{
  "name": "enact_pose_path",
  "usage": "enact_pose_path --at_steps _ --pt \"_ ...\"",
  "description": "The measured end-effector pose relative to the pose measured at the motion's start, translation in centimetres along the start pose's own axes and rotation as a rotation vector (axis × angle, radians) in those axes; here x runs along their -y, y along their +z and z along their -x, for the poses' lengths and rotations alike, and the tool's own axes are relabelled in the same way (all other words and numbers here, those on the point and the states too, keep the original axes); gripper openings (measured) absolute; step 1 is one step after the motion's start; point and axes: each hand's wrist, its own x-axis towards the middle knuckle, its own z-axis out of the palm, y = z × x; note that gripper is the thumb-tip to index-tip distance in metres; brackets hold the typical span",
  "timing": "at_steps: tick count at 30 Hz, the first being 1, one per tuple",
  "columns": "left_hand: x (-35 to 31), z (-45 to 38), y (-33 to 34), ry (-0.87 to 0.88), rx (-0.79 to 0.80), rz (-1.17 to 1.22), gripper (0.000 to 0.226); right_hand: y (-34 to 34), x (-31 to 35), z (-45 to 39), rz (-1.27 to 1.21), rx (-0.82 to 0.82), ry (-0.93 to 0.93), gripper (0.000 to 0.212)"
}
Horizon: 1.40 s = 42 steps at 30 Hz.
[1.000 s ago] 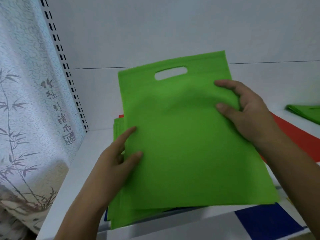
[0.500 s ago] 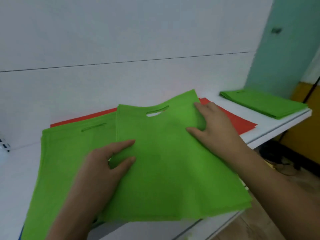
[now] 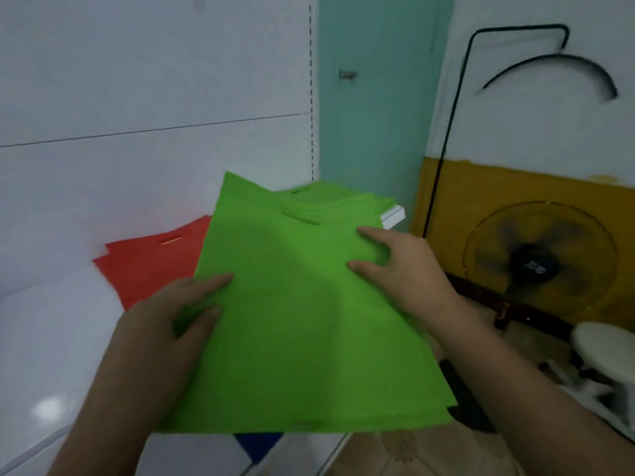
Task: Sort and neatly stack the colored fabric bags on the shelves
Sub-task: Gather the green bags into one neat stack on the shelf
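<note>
Here, green bag (image 3: 302,321) pinched between fingers (image 3: 369,233) of both hands.

A white back panel (image 3: 137,80) fills the left side, crossed by 1 thin dark seam, with a slotted upright (image 3: 311,97) along its right edge. Below it the white shelf (image 3: 41,338) shows a soft glare spot near the lower left. Right of the upright stands a teal wall strip (image 3: 371,115). Further right the wall is white above (image 3: 532,125) and mustard yellow below (image 3: 481,187). A black cable (image 3: 446,139) climbs it and bends across the top. A fan with a wire guard (image 3: 539,259) stands in front of the yellow band, blurred. A round white object (image 3: 601,345) sits at the lower right; the floor (image 3: 395,451) looks beige and patterned
</note>
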Motion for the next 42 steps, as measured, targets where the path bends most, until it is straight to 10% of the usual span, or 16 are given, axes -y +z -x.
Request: enact_pose_path --at_steps 23,42 --pt "0.3 -25.8 24.4 -0.134 0.097 -0.237 0.050 -0.7 -19.1 -29.3 0.307 0.055 -0.103 0.066" --pt "3.1 -33.0 31.2 -0.634 -0.034 -0.660 0.050 14.3 -24.0 -47.4 0.138 0.566 -0.483 0.047"
